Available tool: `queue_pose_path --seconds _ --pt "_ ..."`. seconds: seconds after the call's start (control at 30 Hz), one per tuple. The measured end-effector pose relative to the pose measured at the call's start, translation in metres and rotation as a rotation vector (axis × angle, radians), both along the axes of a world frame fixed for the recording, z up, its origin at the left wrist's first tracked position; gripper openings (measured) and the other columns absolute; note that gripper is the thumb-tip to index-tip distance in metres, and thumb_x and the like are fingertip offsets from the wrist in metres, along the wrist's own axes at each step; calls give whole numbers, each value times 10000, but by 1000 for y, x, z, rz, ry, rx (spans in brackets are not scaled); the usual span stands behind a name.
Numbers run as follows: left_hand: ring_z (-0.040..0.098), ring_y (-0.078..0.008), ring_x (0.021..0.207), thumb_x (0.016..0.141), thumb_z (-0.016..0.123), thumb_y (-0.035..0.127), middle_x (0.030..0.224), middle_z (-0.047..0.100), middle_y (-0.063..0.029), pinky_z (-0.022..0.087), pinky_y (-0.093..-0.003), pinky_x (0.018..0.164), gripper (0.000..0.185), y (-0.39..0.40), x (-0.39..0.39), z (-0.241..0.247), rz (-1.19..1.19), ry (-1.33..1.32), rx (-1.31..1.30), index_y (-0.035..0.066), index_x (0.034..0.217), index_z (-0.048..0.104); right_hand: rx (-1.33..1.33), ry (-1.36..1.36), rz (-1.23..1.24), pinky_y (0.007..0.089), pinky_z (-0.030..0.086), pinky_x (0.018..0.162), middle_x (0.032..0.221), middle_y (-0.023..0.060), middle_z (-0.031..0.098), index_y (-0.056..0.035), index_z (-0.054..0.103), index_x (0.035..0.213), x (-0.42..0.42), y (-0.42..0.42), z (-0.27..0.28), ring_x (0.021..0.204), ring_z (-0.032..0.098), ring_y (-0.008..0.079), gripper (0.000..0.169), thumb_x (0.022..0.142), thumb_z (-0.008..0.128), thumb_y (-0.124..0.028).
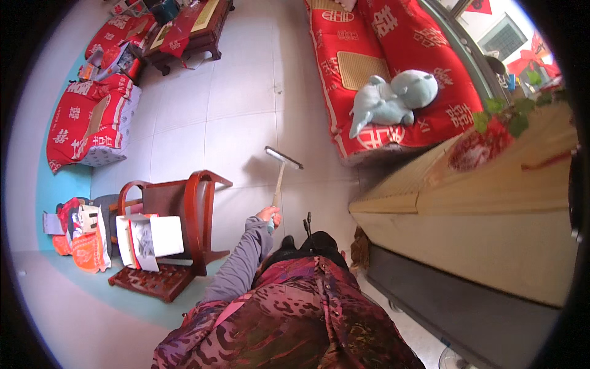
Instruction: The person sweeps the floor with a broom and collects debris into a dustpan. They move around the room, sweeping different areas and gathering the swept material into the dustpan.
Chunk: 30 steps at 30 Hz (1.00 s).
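Observation:
My left hand [268,215] is closed around the handle of a squeegee-like tool [279,184], in front of my body. Its wide head, white with a dark edge, is [284,158] at the far end of the handle, over the pale tiled floor [239,138]; whether it touches the tiles I cannot tell. My right hand is out of view. Below me show my patterned jacket, dark trousers and a dark shoe.
At left a wooden armchair [198,221] bears an open white box [168,235], beside several bags [90,249]. Red-covered sofas stand left [69,124] and right [322,92], the right one with a plush toy [387,99]. A low wooden table [184,37] stands farther off; a large cream cabinet-like piece [461,226] is at right.

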<state>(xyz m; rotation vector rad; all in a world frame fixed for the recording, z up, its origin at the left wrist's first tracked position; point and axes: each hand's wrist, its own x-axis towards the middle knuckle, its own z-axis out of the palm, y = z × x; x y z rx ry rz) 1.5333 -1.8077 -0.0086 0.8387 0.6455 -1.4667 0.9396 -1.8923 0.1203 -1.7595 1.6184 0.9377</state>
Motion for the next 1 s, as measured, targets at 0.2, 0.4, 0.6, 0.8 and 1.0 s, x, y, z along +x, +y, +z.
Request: queue_pose_path --seconds 0.2,0.4,0.6,0.8,1.0 --pt "348 -74 412 754 483 88 573 368 -39 287 -169 308 179 -71 98 61 -48 -100 24 144 838 335 73 -263 40 381 413 740 920 184 536 -68 449 1072 153 -121 -98 872 512 295 592 667 485 -499" --pt "353 -100 415 740 459 24 576 365 -40 286 -217 323 269 -121 192 96 -319 -412 -32 132 958 344 145 -434 139 360 420 730 889 154 562 -62 493 1027 291 -259 -168 842 533 265 486 693 506 -415" --pt "388 -120 422 752 427 20 596 412 -58 336 -253 360 606 -165 272 144 -226 -394 -120 188 1256 137 106 -446 230 324 424 726 870 130 579 -67 555 941 398 -403 -164 833 548 242 368 703 525 -345" --pt "544 -311 751 707 536 191 929 541 -167 437 -374 672 531 -175 338 44 -1010 -1396 757 218 1198 336 159 -396 77 279 432 696 809 107 591 -85 580 874 489 -542 -164 792 561 207 303 691 540 -322" --pt "533 -279 832 750 481 296 925 550 -139 420 -357 723 369 -331 472 56 -930 -1195 619 288 1116 433 -127 -394 977 323 439 677 830 107 587 -146 586 886 515 -637 -212 758 562 244 285 701 528 -355"
